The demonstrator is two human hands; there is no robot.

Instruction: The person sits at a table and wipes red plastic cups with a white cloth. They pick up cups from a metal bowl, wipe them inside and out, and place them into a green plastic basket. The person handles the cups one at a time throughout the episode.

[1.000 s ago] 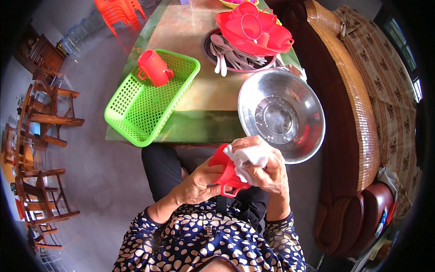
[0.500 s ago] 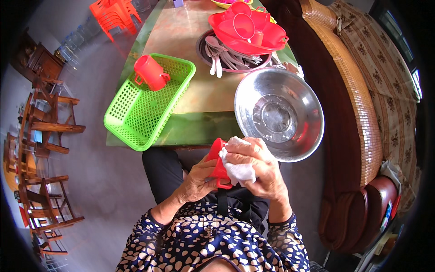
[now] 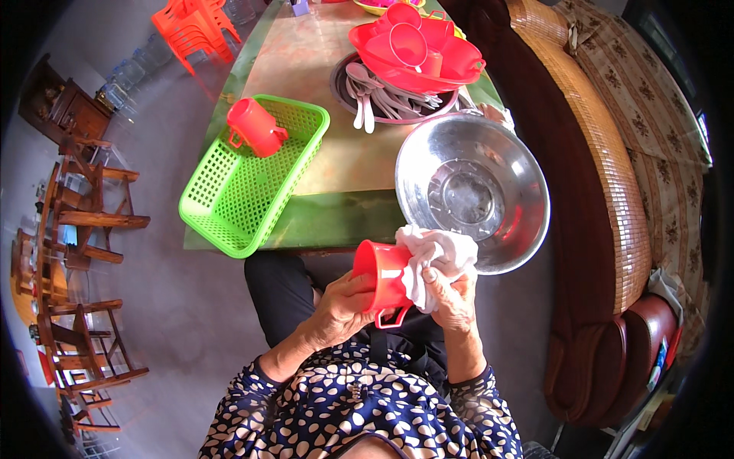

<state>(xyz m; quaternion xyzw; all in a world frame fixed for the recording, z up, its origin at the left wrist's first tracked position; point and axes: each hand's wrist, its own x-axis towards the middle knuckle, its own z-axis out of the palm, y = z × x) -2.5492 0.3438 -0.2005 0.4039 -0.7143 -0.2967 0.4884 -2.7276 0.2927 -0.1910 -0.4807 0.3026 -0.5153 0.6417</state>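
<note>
Above my lap, a red mug (image 3: 391, 277) lies tilted on its side, its handle pointing down toward me. My left hand (image 3: 340, 310) is closed around its left end. A crumpled white cloth (image 3: 440, 260) is bunched in my right hand (image 3: 453, 300) and pressed against the mug's right end. Beyond my hands to the left, a green basket (image 3: 243, 237) holds red cups (image 3: 256, 126) lying together. A shiny metal basin (image 3: 527, 206) stands at the right, near the cloth, with a little liquid in its bottom.
Behind the basin, a dark round tub (image 3: 342, 90) holds several spoons (image 3: 390, 99). A red bowl (image 3: 375, 61) with red mugs rests over it. All stand on a green-bordered table (image 3: 336, 218). A brown sofa (image 3: 566, 191) runs along the right; wooden chairs (image 3: 99, 218) stand left.
The mug has turned so more of its side and its handle show. My right hand has shifted lower around the cloth, which now bulges above my fingers.
</note>
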